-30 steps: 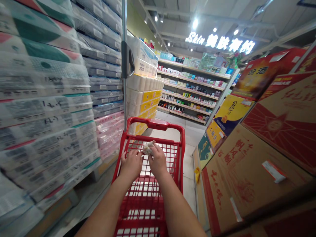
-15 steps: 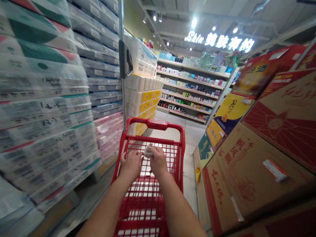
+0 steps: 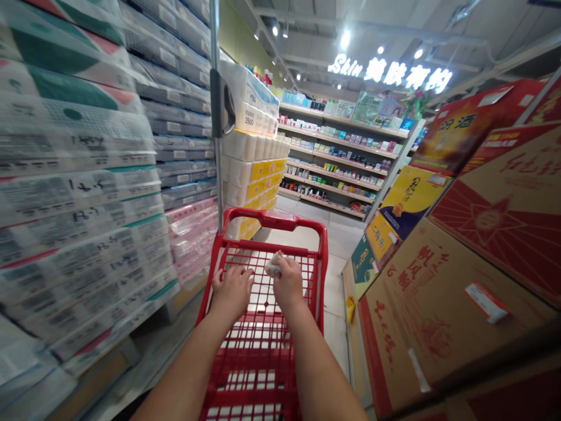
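Note:
A red wire shopping cart [image 3: 307,234] stands in front of me in a narrow aisle. My left hand [image 3: 230,289] has its fingers curled down on the cart's near bar. Beside it, my right hand [image 3: 289,283] is closed on a crumpled white tissue [image 3: 274,266] while resting on the same bar. The two hands are a short gap apart. The cart's basket shows nothing inside it.
Wrapped packs of tissue paper [image 3: 83,193] are stacked high on the left, with toilet rolls [image 3: 256,158] further on past a metal post [image 3: 215,117]. Cardboard boxes [image 3: 442,292] line the right. Shelves of small goods [image 3: 337,169] cross the aisle's far end.
My right hand has shifted a little to the right along the bar with the tissue, widening the gap to my left hand. The cart and the view have barely moved.

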{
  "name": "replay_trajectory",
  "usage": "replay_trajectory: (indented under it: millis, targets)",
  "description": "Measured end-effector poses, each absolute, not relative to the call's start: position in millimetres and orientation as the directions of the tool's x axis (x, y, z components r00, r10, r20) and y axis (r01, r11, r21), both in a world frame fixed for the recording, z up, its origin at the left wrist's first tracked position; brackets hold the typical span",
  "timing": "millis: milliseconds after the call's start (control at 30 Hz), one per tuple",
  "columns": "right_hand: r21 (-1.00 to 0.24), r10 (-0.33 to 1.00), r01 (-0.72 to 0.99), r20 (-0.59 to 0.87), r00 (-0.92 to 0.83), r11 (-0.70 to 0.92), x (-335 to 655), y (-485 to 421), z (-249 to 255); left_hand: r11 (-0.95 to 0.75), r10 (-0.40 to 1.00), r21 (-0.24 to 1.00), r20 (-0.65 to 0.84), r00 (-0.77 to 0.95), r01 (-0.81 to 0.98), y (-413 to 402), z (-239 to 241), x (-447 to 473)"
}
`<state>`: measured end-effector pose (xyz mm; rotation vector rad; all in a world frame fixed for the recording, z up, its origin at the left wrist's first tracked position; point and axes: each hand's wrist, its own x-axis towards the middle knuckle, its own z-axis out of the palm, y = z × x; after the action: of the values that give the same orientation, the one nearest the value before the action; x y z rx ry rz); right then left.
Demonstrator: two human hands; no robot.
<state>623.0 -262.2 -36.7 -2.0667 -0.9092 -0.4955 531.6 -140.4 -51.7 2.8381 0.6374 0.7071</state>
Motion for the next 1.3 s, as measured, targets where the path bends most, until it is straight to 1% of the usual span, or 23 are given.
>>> replay_trajectory:
  millis: [100, 133, 200, 267, 300, 433, 467, 500, 600, 633, 667, 700, 767, 800, 833, 867, 967, 1000, 1100, 1133, 1233, 1267, 1300]
  targets:
    - [-0.417, 0.562, 0.835, 0.618, 0.55, -0.359, 618.6, -259.9, -37.5, -0.904, 0.427, 0.225, 0.41, 0.806, 0.365, -140.4, -51.5, 531.2]
    - [-0.402, 0.579, 0.845, 0.616, 0.535, -0.354, 618.0, -259.5, -37.8, -0.904, 0.427, 0.222, 0.41, 0.806, 0.366, -140.5, -51.4, 531.2]
    - [-0.422, 0.543, 0.817, 0.611, 0.576, -0.392, 618.9, -259.7, -38.4, -0.901, 0.433, 0.224, 0.41, 0.803, 0.371, -140.6, -51.3, 531.5]
    - [-0.48, 0.47, 0.761, 0.599, 0.648, -0.437, 620.6, -260.3, -39.2, -0.898, 0.44, 0.23, 0.41, 0.799, 0.375, -140.7, -51.5, 532.0]
    - [-0.5, 0.457, 0.748, 0.593, 0.663, -0.437, 621.1, -260.3, -39.6, -0.899, 0.438, 0.231, 0.409, 0.8, 0.373, -140.7, -51.6, 532.2]
    - [-0.488, 0.559, 0.808, 0.589, 0.583, -0.329, 620.4, -261.7, -37.9, -0.904, 0.426, 0.213, 0.411, 0.806, 0.37, -140.4, -52.2, 532.2]
    - [-0.49, 0.552, 0.809, 0.597, 0.582, -0.324, 621.1, -263.5, -36.4, -0.903, 0.43, 0.212, 0.41, 0.804, 0.374, -140.3, -52.4, 532.0]
    - [-0.502, 0.513, 0.795, 0.609, 0.605, -0.342, 622.6, -266.0, -34.6, -0.9, 0.435, 0.215, 0.409, 0.802, 0.378, -140.2, -52.7, 532.0]
    - [-0.569, 0.289, 0.694, 0.643, 0.71, -0.44, 628.7, -272.9, -30.9, -0.898, 0.438, 0.23, 0.413, 0.799, 0.374, -139.8, -53.6, 532.6]
    - [-0.583, 0.246, 0.675, 0.646, 0.723, -0.453, 630.0, -273.6, -31.0, -0.9, 0.435, 0.232, 0.416, 0.799, 0.369, -139.6, -54.0, 533.0]
    - [-0.583, 0.246, 0.677, 0.647, 0.721, -0.45, 630.3, -273.0, -31.7, -0.901, 0.432, 0.233, 0.42, 0.798, 0.366, -139.3, -54.3, 533.4]
    - [-0.567, 0.292, 0.701, 0.647, 0.704, -0.433, 629.9, -271.5, -33.0, -0.902, 0.431, 0.232, 0.422, 0.797, 0.365, -139.1, -54.7, 533.8]
    - [-0.514, 0.432, 0.772, 0.64, 0.635, -0.373, 628.2, -267.8, -35.8, -0.901, 0.432, 0.229, 0.429, 0.793, 0.368, -138.5, -55.4, 534.4]
    - [-0.495, 0.473, 0.794, 0.637, 0.608, -0.353, 627.8, -266.8, -36.6, -0.901, 0.434, 0.227, 0.431, 0.791, 0.37, -138.3, -55.8, 534.5]
    - [-0.49, 0.474, 0.796, 0.64, 0.605, -0.355, 628.2, -266.9, -36.9, -0.9, 0.435, 0.226, 0.433, 0.789, 0.372, -138.1, -56.2, 534.5]
    - [-0.501, 0.434, 0.778, 0.646, 0.628, -0.38, 629.5, -268.2, -36.5, -0.9, 0.435, 0.226, 0.435, 0.788, 0.372, -137.9, -56.5, 534.4]
    - [-0.578, 0.239, 0.669, 0.646, 0.725, -0.466, 636.2, -276.0, -34.0, -0.901, 0.433, 0.227, 0.433, 0.791, 0.369, -137.8, -57.2, 534.0]
    - [-0.587, 0.226, 0.658, 0.641, 0.734, -0.472, 638.3, -278.2, -33.4, -0.901, 0.433, 0.229, 0.432, 0.791, 0.369, -137.9, -57.3, 534.0]
    - [-0.553, 0.332, 0.702, 0.626, 0.706, -0.449, 640.9, -280.1, -33.7, -0.899, 0.438, 0.237, 0.428, 0.79, 0.37, -138.0, -57.2, 534.5]
    - [-0.543, 0.346, 0.706, 0.622, 0.702, -0.455, 640.8, -279.3, -34.7, -0.898, 0.438, 0.239, 0.429, 0.79, 0.369, -138.0, -57.1, 534.7]
    - [-0.542, 0.285, 0.653, 0.612, 0.738, -0.529, 638.7, -274.6, -39.7, -0.899, 0.436, 0.237, 0.433, 0.789, 0.367, -138.0, -56.3, 535.1]
    - [-0.537, 0.282, 0.644, 0.605, 0.744, -0.545, 637.6, -272.9, -41.9, -0.9, 0.435, 0.235, 0.431, 0.791, 0.367, -138.1, -56.0, 535.0]
    - [-0.526, 0.307, 0.652, 0.599, 0.74, -0.546, 636.5, -271.3, -44.2, -0.9, 0.435, 0.233, 0.428, 0.793, 0.368, -138.1, -55.6, 534.8]
